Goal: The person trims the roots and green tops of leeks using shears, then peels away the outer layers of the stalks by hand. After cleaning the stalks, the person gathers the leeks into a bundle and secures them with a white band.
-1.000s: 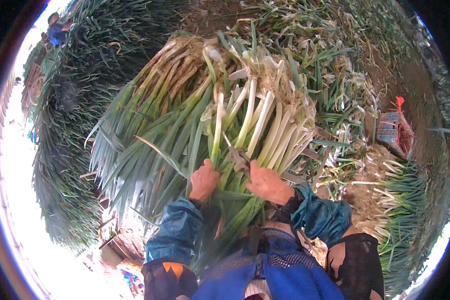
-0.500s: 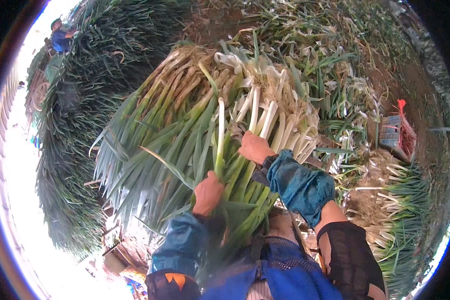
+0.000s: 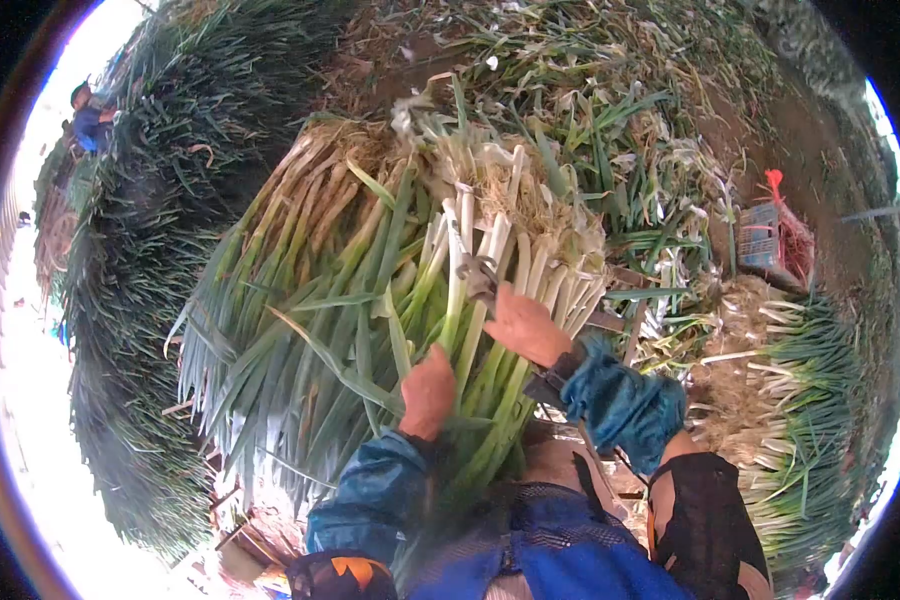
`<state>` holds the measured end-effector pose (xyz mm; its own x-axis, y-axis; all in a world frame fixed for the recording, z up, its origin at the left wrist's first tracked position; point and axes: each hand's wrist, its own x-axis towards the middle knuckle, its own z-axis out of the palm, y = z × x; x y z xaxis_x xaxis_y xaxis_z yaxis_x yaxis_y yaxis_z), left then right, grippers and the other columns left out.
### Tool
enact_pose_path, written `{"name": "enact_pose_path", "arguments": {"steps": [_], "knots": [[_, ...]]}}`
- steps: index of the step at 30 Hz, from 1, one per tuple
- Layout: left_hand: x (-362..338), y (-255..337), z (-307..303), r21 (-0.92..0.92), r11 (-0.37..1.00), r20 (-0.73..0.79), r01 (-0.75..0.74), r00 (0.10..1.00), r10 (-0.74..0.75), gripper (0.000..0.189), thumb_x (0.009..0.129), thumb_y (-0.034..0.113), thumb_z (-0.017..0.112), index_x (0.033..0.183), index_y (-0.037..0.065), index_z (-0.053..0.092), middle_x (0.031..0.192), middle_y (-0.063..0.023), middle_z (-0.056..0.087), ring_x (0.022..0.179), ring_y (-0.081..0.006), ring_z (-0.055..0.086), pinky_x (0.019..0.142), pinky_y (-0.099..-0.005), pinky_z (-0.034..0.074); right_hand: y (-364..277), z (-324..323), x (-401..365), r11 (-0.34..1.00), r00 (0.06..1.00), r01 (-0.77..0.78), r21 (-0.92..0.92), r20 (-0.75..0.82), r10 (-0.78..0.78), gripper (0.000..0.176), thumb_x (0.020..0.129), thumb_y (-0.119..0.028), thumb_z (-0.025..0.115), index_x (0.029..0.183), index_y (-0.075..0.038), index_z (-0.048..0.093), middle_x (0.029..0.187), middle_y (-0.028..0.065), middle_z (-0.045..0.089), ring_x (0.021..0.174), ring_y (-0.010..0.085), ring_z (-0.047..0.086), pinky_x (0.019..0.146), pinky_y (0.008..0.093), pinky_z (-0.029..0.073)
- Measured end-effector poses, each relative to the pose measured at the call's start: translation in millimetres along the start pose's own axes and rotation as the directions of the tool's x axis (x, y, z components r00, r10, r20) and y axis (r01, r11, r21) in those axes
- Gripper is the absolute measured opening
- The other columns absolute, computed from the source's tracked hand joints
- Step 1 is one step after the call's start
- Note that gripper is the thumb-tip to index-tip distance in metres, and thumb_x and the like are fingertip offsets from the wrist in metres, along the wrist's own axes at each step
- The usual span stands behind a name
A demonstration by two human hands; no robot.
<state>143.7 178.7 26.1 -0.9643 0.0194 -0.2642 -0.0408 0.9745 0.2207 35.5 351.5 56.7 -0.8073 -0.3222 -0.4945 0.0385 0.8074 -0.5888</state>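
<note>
A large bundle of leeks lies in front of me, with unpeeled brown-sheathed leeks (image 3: 315,190) at left and clean white-stalked leeks (image 3: 560,275) at right. My left hand (image 3: 428,392) is closed around the green part of one leek (image 3: 454,315), whose white end points away from me. In my right hand (image 3: 527,326) is a grey metal tool (image 3: 478,277) that looks like an air blow gun. Its tip is against or very near the held leek's white stalk. My palm hides the tool's handle.
A tall heap of leeks (image 3: 140,330) runs along the left, with a person in blue (image 3: 90,128) beyond it. Stripped leaves and skins (image 3: 660,150) litter the ground ahead. At right are a crate with red netting (image 3: 775,240) and a row of leeks (image 3: 820,400).
My left hand has moved slightly right and down with the leek. The blow gun now shows beside the white stalk, and loose skin is blurred beyond the root ends. The whole view has shifted a little.
</note>
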Motion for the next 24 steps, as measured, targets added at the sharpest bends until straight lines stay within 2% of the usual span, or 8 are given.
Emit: {"name": "enact_pose_path", "arguments": {"steps": [5, 11, 14, 18, 20, 22, 23, 24], "knots": [[-2.8, 8.3, 4.3, 0.098, 0.995, 0.024, 0.007, 1.000, -0.010, 0.031, 0.081, 0.007, 0.048, 0.110, -0.002, 0.048, 0.069, -0.0117, 0.061, 0.064, -0.0281, 0.063, 0.049, -0.0411, 0.049, 19.6, 21.2, 65.2, 0.995, 0.986, -0.029, -0.098, -0.168, 0.012, 0.023, 0.081, -0.011, 0.048, 0.092, 0.010, 0.047, 0.080, 0.0262, 0.062, 0.075, 0.0383, 0.064, 0.067, 0.0447, 0.052], [-4.5, 19.4, 2.2, 0.107, 0.993, 0.055, 0.048, 0.997, -0.055, 0.032, 0.082, 0.008, 0.047, 0.113, -0.002, 0.046, 0.070, -0.0109, 0.061, 0.069, -0.0318, 0.062, 0.056, -0.0446, 0.050, 20.0, 13.9, 55.2, 0.995, 0.990, 0.029, -0.092, -0.138, -0.041, 0.025, 0.078, -0.011, 0.049, 0.092, 0.010, 0.049, 0.079, 0.0272, 0.062, 0.075, 0.0400, 0.064, 0.068, 0.0465, 0.052], [-2.5, 23.0, -3.8, 0.072, 0.994, 0.099, 0.079, 0.991, -0.086, 0.028, 0.081, 0.016, 0.054, 0.103, -0.001, 0.051, 0.073, -0.0116, 0.061, 0.072, -0.0332, 0.061, 0.059, -0.0454, 0.050, 26.5, 14.9, 59.5, 0.997, 0.987, 0.025, -0.069, -0.156, -0.036, 0.025, 0.076, -0.012, 0.050, 0.090, 0.009, 0.049, 0.079, 0.0273, 0.062, 0.075, 0.0391, 0.064, 0.067, 0.0467, 0.052], [10.6, 26.9, -25.5, 0.105, 0.981, 0.100, -0.162, 0.983, 0.152, 0.046, 0.064, 0.041, 0.074, 0.079, 0.002, 0.054, 0.075, -0.0165, 0.056, 0.076, -0.0336, 0.056, 0.065, -0.0454, 0.044, 34.2, 2.8, 31.8, 0.989, 0.943, 0.138, -0.052, -0.300, -0.147, 0.020, 0.076, -0.012, 0.051, 0.087, 0.005, 0.048, 0.074, 0.0235, 0.062, 0.067, 0.0368, 0.063, 0.055, 0.0461, 0.049], [23.5, 25.0, -15.4, 0.002, 0.984, 0.092, -0.175, 0.980, 0.175, 0.053, 0.059, 0.044, 0.078, 0.081, 0.001, 0.056, 0.073, -0.0165, 0.054, 0.076, -0.0349, 0.054, 0.065, -0.0454, 0.042, 58.0, 23.5, 36.2, 0.998, 0.982, 0.057, -0.004, -0.179, -0.057, 0.025, 0.079, -0.015, 0.047, 0.094, 0.005, 0.049, 0.073, 0.0197, 0.061, 0.062, 0.0350, 0.061, 0.051, 0.0439, 0.048], [35.9, 22.3, 16.7, -0.140, 0.976, -0.030, -0.165, 0.986, 0.162, 0.076, 0.052, 0.042, 0.082, 0.105, -0.003, 0.051, 0.092, -0.0200, 0.055, 0.086, -0.0376, 0.053, 0.072, -0.0448, 0.043, 82.2, 38.7, 38.4, 0.999, 0.972, 0.036, 0.012, -0.232, -0.032, 0.043, 0.074, -0.016, 0.053, 0.105, 0.013, 0.044, 0.077, 0.0252, 0.060, 0.070, 0.0360, 0.062, 0.058, 0.0437, 0.050], [41.2, 17.5, 45.1, -0.096, 0.995, 0.066, -0.001, 0.998, 0.008, 0.096, 0.052, 0.040, 0.083, 0.124, -0.006, 0.039, 0.110, -0.0230, 0.051, 0.101, -0.0384, 0.049, 0.086, -0.0458, 0.040, 92.9, 43.0, 36.3, 0.997, 0.963, 0.068, -0.021, -0.259, -0.071, 0.054, 0.073, -0.015, 0.053, 0.115, 0.017, 0.040, 0.076, 0.0250, 0.059, 0.071, 0.0350, 0.061, 0.059, 0.0417, 0.050], [37.5, 25.0, 43.6, -0.095, 0.995, 0.101, 0.030, 0.995, -0.020, 0.109, 0.051, 0.039, 0.084, 0.132, -0.008, 0.029, 0.120, -0.0241, 0.046, 0.112, -0.0394, 0.042, 0.095, -0.0462, 0.032, 72.0, 5.6, 8.0, 0.999, 0.994, -0.006, 0.038, -0.110, 0.010, 0.059, 0.074, -0.016, 0.053, 0.119, 0.018, 0.036, 0.075, 0.0246, 0.059, 0.068, 0.0339, 0.061, 0.057, 0.0418, 0.049]]}}
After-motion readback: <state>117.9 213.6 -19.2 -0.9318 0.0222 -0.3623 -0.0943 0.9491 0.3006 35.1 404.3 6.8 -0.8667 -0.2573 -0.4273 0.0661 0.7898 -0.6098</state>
